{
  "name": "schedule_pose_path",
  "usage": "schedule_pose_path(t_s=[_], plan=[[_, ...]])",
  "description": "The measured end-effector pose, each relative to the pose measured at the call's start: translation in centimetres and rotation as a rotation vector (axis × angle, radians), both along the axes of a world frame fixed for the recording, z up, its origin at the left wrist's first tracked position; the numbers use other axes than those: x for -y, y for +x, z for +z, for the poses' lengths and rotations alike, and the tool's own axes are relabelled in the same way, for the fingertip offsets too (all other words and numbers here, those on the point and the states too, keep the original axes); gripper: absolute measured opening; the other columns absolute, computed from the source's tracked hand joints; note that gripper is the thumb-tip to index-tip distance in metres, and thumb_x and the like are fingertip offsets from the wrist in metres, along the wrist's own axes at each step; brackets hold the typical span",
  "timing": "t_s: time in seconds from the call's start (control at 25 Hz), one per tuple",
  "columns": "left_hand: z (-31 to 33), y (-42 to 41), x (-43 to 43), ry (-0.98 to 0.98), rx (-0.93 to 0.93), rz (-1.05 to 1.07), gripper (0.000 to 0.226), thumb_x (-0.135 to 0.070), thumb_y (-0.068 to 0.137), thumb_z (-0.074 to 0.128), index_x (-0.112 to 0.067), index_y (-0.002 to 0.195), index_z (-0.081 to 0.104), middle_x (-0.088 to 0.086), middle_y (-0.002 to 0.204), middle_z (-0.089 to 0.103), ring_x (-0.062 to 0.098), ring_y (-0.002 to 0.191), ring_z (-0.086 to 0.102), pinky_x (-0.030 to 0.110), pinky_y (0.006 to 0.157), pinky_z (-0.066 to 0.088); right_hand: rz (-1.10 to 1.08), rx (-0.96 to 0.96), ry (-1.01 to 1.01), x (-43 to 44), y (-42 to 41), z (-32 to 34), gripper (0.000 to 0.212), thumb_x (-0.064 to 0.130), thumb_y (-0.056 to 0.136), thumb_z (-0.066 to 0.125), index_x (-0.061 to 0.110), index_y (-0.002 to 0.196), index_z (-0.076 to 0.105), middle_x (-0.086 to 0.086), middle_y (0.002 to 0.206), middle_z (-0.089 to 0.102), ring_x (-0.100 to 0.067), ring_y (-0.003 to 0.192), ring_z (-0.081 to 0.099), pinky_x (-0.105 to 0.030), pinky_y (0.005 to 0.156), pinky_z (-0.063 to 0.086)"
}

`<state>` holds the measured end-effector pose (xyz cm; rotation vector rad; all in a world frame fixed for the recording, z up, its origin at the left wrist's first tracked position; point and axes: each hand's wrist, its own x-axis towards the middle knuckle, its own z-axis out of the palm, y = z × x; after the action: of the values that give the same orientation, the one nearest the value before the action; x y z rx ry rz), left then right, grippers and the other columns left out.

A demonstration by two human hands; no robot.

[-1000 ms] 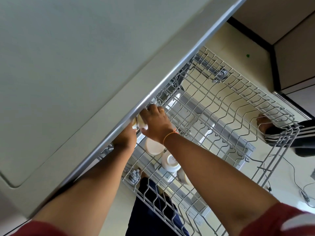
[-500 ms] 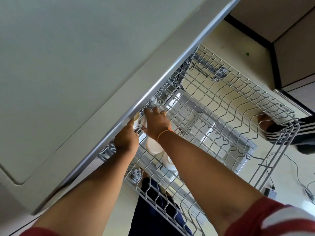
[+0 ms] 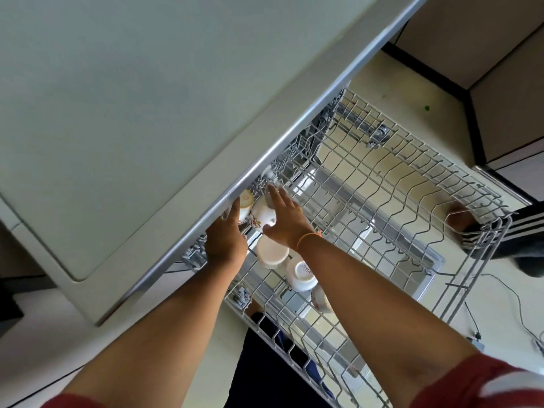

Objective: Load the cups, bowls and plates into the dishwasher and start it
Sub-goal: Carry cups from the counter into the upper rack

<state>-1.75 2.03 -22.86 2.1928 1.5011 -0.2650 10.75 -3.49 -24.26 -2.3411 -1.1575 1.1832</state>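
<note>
**Asker:** From the head view, where is the cup you're setting down?

**Me:** The floral cup (image 3: 262, 216) is at the far left corner of the upper rack (image 3: 426, 149), tucked just below the worktop edge (image 3: 188, 240). It lies directly under my right hand (image 3: 287, 222), on the side nearer my left hand (image 3: 225, 242).

**Asker:** Is the right hand gripping it?

**Me:** No. The fingers are straight and spread across the top of the cup, with the thumb down by its near side. It looks like steadying, not holding.

**Asker:** And the left hand?

**Me:** It's just beside a second cup (image 3: 245, 201), one finger running up along it. The worktop edge hides the other fingers, so I can't tell whether that hand is closed round anything.

**Asker:** How does the floral cup lie?

**Me:** Tilted, I think, with its long axis leaning toward the second cup. The two look to be touching. I can't make out which way its mouth faces.

**Asker:** So which hand makes the next move?

**Me:** The right one is already on the cup. I'd judge it needs nudging toward me, toward the two upturned bowls (image 3: 271, 251) in the row behind my wrist.
</note>
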Motion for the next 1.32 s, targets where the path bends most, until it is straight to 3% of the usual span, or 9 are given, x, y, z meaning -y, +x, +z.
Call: schedule_pose_path(t_s=[0.12,0.24,0.36,0.52,0.72,0.96,1.16,1.32], plan=[[1.4,-0.3,0.8,0.017,0.069,0.005,0.072,-0.008,0.089,0.057,-0.03,0.147,0.02,0.016,0.151,0.023,0.032,0.137,0.03,0.042,0.102,0.041,-0.094,-0.041,0.113,1.3,-0.7,1.5,0.086,0.014,0.081,0.059,0.025,0.149,0.008,-0.003,0.158,0.006,-0.035,0.14,0.021,-0.05,0.11,0.03],[3.4,-0.7,2.2,0.074,0.26,-0.037,0.054,-0.009,0.087,0.059,-0.018,0.137,0.041,0.013,0.134,0.05,0.029,0.123,0.049,0.038,0.096,0.046,-0.16,0.071,0.275,2.8,-1.8,3.8,0.058,0.008,0.082,0.052,0.014,0.138,0.035,-0.01,0.146,0.034,-0.033,0.123,0.046,-0.043,0.098,0.044],[7.1,-0.8,4.3,0.122,0.396,-0.024,0.035,-0.01,0.087,0.057,-0.015,0.122,0.055,0.008,0.115,0.063,0.024,0.107,0.059,0.032,0.085,0.049,-0.211,0.149,0.478,4.2,-3.5,7.1,0.04,0.007,0.085,0.049,0.009,0.124,0.049,-0.015,0.127,0.049,-0.033,0.11,0.052,-0.038,0.088,0.046],[11.8,-1.4,7.2,0.192,0.509,-0.024,0.028,-0.014,0.091,0.051,-0.015,0.118,0.056,0.007,0.114,0.061,0.024,0.106,0.057,0.033,0.084,0.046,-0.236,0.213,0.664,5.3,-5.0,12.4,0.029,0.005,0.084,0.049,0.005,0.113,0.054,-0.013,0.115,0.051,-0.028,0.103,0.05,-0.035,0.087,0.043],[17.6,-2.4,8.3,0.385,0.664,-0.023,0.03,-0.012,0.092,0.049,-0.013,0.121,0.055,0.006,0.119,0.061,0.022,0.111,0.056,0.032,0.092,0.044,-0.234,0.277,0.832,6.4,-5.9,19.3,0.03,0.002,0.083,0.048,0.006,0.112,0.054,-0.008,0.113,0.049,-0.024,0.101,0.051,-0.029,0.085,0.042],[22.7,-6.1,6.7,0.505,0.807,0.073,0.033,-0.011,0.091,0.051,-0.013,0.123,0.054,0.006,0.122,0.058,0.021,0.111,0.056,0.034,0.092,0.05,-0.137,0.299,0.994,4.4,-8.9,24.7,0.03,0.002,0.084,0.05,0.009,0.113,0.053,-0.006,0.114,0.047,-0.023,0.094,0.055,-0.039,0.082,0.051],[24.3,-14.5,4.6,0.581,0.89,0.234,0.033,-0.01,0.091,0.049,-0.016,0.123,0.053,0.002,0.123,0.055,0.016,0.112,0.055,0.033,0.094,0.05,-0.038,0.173,1.082,0.7,-17.5,26.6,0.03,0.001,0.085,0.051,0.01,0.114,0.052,0.0,0.114,0.042,-0.021,0.089,0.057,-0.038,0.082,0.051],[24.0,-25.4,2.9,0.681,0.871,0.408,0.032,-0.014,0.092,0.048,-0.019,0.123,0.052,-0.001,0.123,0.054,0.013,0.111,0.055,0.031,0.094,0.05,0.068,0.038,1.087,-2.4,-27.5,26.0,0.029,-0.002,0.085,0.051,0.006,0.113,0.053,-0.005,0.114,0.046,-0.02,0.086,0.057,-0.033,0.081,0.049]])
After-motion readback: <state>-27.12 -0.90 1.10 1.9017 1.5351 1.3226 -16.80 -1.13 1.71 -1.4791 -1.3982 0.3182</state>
